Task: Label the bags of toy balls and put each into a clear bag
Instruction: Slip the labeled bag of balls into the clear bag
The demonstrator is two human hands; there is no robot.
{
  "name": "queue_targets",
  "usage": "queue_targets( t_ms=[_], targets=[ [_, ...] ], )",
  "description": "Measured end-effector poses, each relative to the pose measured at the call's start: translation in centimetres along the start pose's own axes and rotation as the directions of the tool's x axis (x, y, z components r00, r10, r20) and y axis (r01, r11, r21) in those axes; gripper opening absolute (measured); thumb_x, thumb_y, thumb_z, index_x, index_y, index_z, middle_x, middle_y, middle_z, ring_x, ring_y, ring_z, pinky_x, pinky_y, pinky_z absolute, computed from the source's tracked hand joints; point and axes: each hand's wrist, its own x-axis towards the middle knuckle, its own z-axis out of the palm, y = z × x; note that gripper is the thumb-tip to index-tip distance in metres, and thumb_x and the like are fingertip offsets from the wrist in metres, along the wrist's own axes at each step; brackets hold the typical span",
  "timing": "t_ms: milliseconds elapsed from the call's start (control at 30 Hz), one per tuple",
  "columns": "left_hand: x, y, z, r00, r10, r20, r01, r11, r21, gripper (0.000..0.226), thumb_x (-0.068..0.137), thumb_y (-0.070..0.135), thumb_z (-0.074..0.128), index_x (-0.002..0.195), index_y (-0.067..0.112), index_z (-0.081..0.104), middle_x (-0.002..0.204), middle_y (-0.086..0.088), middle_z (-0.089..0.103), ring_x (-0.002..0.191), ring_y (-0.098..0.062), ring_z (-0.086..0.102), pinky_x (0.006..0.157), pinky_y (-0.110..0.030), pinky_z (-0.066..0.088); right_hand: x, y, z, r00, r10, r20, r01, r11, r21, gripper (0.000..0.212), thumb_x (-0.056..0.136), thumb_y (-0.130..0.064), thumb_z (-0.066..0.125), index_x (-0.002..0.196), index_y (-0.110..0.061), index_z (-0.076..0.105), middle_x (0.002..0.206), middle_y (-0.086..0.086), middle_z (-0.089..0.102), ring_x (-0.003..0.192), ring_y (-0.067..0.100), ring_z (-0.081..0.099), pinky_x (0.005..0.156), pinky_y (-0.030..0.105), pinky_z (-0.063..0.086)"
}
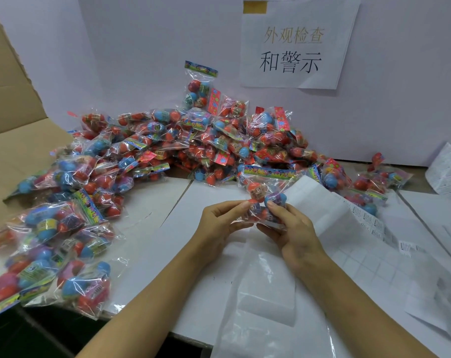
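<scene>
Both hands share the grip: the left hand (219, 220) and right hand (291, 228) pinch one bag of balls (264, 195) between fingertips, above a clear bag (260, 293) on the worktop (193, 202). Beyond and left lies the pile (183, 143); label sheets (369, 254) lie right.

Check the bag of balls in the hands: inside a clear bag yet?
Out, apparently. Both hands grip the bag of balls above the clear bag, which lies flat on the table.
</scene>
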Motion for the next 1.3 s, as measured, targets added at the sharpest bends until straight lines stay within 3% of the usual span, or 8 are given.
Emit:
queue_targets(
  t_ms=[133,300,367,533,733,867,1167,1300],
  targets=[
    [-0.1,-0.2,-0.1,0.999,-0.010,0.033,0.008,0.998,0.056,0.029,0.081,0.025,0.083,0.108,0.016,0.080,0.106,-0.017,0.076,0.093,-0.025,0.074,0.078,-0.030,0.060,-0.3,0.1,0.1,0.999,-0.041,-0.009,0.041,0.997,-0.073,0.029,0.084,-0.023,0.076,0.110,-0.011,0.073,0.102,0.010,0.077,0.091,0.020,0.074,0.074,0.030,0.060],
    [-0.2,-0.3,-0.3,1.000,0.015,-0.017,-0.014,0.997,0.073,0.026,0.073,0.023,0.087,0.098,0.016,0.080,0.098,-0.021,0.075,0.089,-0.031,0.075,0.078,-0.033,0.061,-1.3,-0.1,-0.1,0.978,-0.196,0.070,0.202,0.822,-0.533,0.026,0.078,-0.047,0.081,0.097,-0.030,0.076,0.068,0.002,0.065,0.060,0.013,0.062,0.053,0.022,0.052],
    [-0.1,0.0,-0.3,1.000,-0.015,-0.016,0.016,0.999,0.049,0.024,0.073,0.024,0.086,0.096,0.016,0.082,0.097,-0.019,0.076,0.089,-0.028,0.075,0.076,-0.031,0.061,-1.4,-0.5,0.0,0.971,-0.219,0.099,0.238,0.805,-0.544,0.033,0.075,-0.052,0.079,0.094,-0.026,0.076,0.061,-0.002,0.056,0.054,0.010,0.054,0.049,0.024,0.048],
    [0.1,0.3,-0.4,0.997,-0.076,-0.017,0.074,0.991,-0.115,0.012,0.079,0.020,0.077,0.087,0.013,0.082,0.093,-0.013,0.077,0.083,-0.019,0.074,0.072,-0.026,0.059,-1.4,-1.4,-0.3,0.961,-0.265,0.082,0.262,0.774,-0.576,0.037,0.082,-0.059,0.068,0.095,-0.026,0.077,0.069,-0.014,0.072,0.056,0.003,0.064,0.048,0.013,0.045],
    [0.1,0.6,-0.7,0.993,-0.112,0.038,0.117,0.975,-0.188,0.015,0.084,0.024,0.072,0.089,0.015,0.082,0.097,-0.008,0.076,0.089,-0.016,0.073,0.075,-0.024,0.059,-1.0,-1.2,-0.1,0.979,-0.192,0.065,0.202,0.927,-0.317,0.038,0.066,-0.059,0.079,0.090,-0.029,0.082,0.068,-0.003,0.068,0.049,0.007,0.047,0.043,0.021,0.039],
    [0.2,0.5,-0.9,0.988,-0.140,0.059,0.151,0.960,-0.237,0.018,0.086,0.022,0.073,0.097,0.011,0.082,0.104,-0.011,0.075,0.092,-0.017,0.073,0.077,-0.024,0.059,-0.5,-1.2,-0.2,0.986,-0.137,0.095,0.150,0.978,-0.147,0.043,0.060,-0.048,0.084,0.092,-0.019,0.083,0.068,-0.003,0.066,0.048,0.008,0.041,0.041,0.020,0.035],
    [0.3,0.7,-1.0,0.987,-0.140,0.075,0.156,0.942,-0.298,0.020,0.089,0.021,0.069,0.098,0.009,0.082,0.101,-0.007,0.075,0.082,-0.013,0.070,0.077,-0.023,0.058,-0.1,-1.6,-0.8,0.970,-0.017,0.242,0.005,0.999,0.053,0.017,0.074,-0.016,0.075,0.088,-0.010,0.082,0.072,0.002,0.064,0.057,0.007,0.051,0.046,0.019,0.044],
    [0.4,0.5,-1.0,0.990,-0.119,0.080,0.138,0.941,-0.309,0.020,0.089,0.020,0.068,0.097,0.009,0.082,0.098,-0.007,0.074,0.082,-0.014,0.071,0.079,-0.024,0.059,-0.1,-1.8,-0.9,0.963,0.005,0.271,-0.027,0.996,0.080,0.015,0.078,-0.012,0.069,0.087,-0.009,0.082,0.069,0.003,0.059,0.057,0.008,0.052,0.051,0.020,0.049]
  ],
)
